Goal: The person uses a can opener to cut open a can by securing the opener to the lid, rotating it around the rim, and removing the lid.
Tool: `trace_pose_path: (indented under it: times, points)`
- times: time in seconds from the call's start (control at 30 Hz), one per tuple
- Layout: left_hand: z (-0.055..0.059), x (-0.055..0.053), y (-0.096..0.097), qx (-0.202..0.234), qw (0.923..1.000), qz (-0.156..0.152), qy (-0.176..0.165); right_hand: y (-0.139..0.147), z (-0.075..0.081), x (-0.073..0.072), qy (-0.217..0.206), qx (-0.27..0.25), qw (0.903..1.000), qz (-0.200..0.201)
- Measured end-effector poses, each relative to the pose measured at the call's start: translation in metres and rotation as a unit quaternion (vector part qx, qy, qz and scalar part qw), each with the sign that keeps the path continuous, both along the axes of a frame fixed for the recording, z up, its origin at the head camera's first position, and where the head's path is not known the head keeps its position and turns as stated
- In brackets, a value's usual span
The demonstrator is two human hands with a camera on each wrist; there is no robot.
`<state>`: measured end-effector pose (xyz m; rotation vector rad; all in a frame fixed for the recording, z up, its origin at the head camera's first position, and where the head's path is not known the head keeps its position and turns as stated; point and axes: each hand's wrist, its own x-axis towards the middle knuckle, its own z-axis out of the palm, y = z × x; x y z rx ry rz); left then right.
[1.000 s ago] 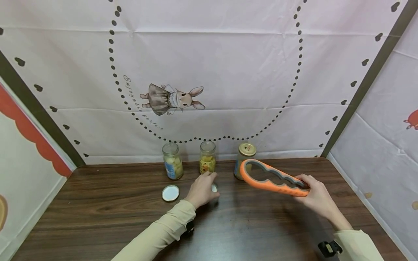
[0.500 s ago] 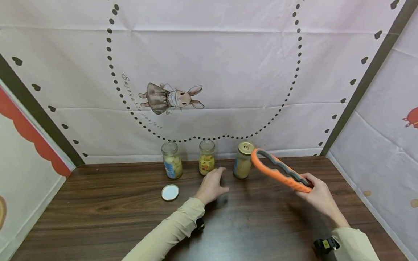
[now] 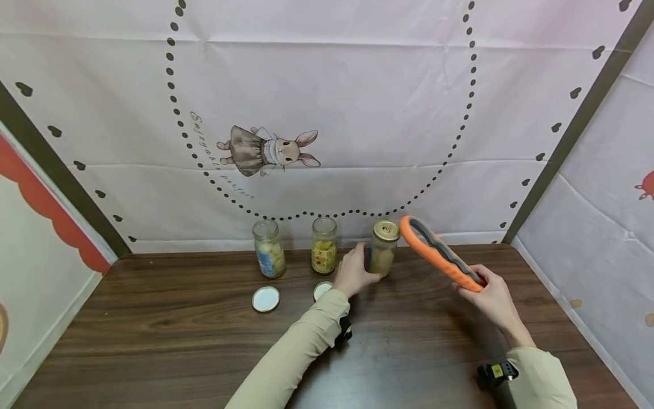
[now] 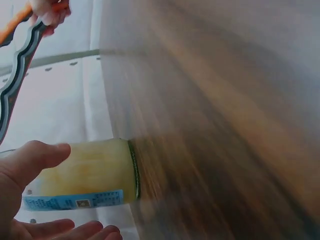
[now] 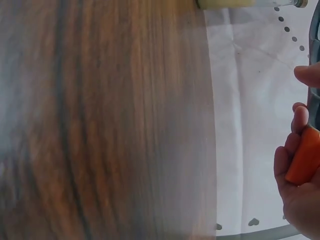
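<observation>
A glass jar with a gold lid (image 3: 382,258) stands upright at the right of the row, pale pieces inside. My left hand (image 3: 354,274) reaches beside it, thumb and fingers spread to either side. In the left wrist view the thumb overlaps the jar (image 4: 95,170) and its blue label; whether skin touches glass I cannot tell. The right hand (image 3: 493,300) grips the handle end of an orange and grey jar opener (image 3: 436,255), held up over the table with its loop just right of the gold lid. Orange handle (image 5: 305,157) shows within curled fingers in the right wrist view.
Two lidless jars, one with a blue label (image 3: 269,258) and one with a yellow label (image 3: 324,255), stand to the left. Before them lie two lids, a left one (image 3: 265,299) and one partly behind the left arm (image 3: 322,289). A white cloth (image 3: 357,113) hangs behind the table.
My left hand has moved right, from beside the middle jar's lid to the gold-lidded jar. The jar opener has shifted right and up, away from in front of that jar.
</observation>
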<state>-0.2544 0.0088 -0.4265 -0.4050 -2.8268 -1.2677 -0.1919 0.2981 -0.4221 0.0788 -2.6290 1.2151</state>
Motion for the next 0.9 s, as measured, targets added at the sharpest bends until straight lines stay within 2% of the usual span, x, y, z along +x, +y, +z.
trace_pose_path:
  times: [0.13, 0.43, 0.6, 0.77, 0.8, 0.83, 0.9]
  points:
    - [-0.003, -0.007, 0.011, 0.019, 0.9997, 0.011, -0.004, -0.001, 0.000, -0.002, -0.017, -0.009, 0.9998, -0.002]
    - [-0.013, -0.009, 0.031, 0.078, 0.9944, 0.066, 0.028, -0.003, -0.001, -0.003, -0.030, -0.028, 0.9991, -0.010]
    - [-0.018, -0.016, 0.034, 0.102, 0.9905, 0.091, 0.014, -0.006, -0.001, -0.002, -0.026, -0.042, 0.9988, -0.005]
    - [-0.023, -0.019, 0.030, 0.124, 0.9886, 0.085, -0.003, -0.008, 0.000, 0.000, -0.029, -0.059, 0.9978, -0.013]
    - [-0.023, -0.019, 0.028, 0.127, 0.9885, 0.082, -0.001, -0.008, 0.001, 0.001, -0.028, -0.063, 0.9975, -0.016]
    - [-0.023, -0.017, 0.027, 0.127, 0.9885, 0.080, 0.014, -0.008, 0.001, 0.002, -0.026, -0.064, 0.9974, -0.019]
    - [-0.021, -0.015, 0.024, 0.132, 0.9882, 0.075, 0.016, -0.008, 0.002, 0.003, -0.019, -0.066, 0.9974, -0.023]
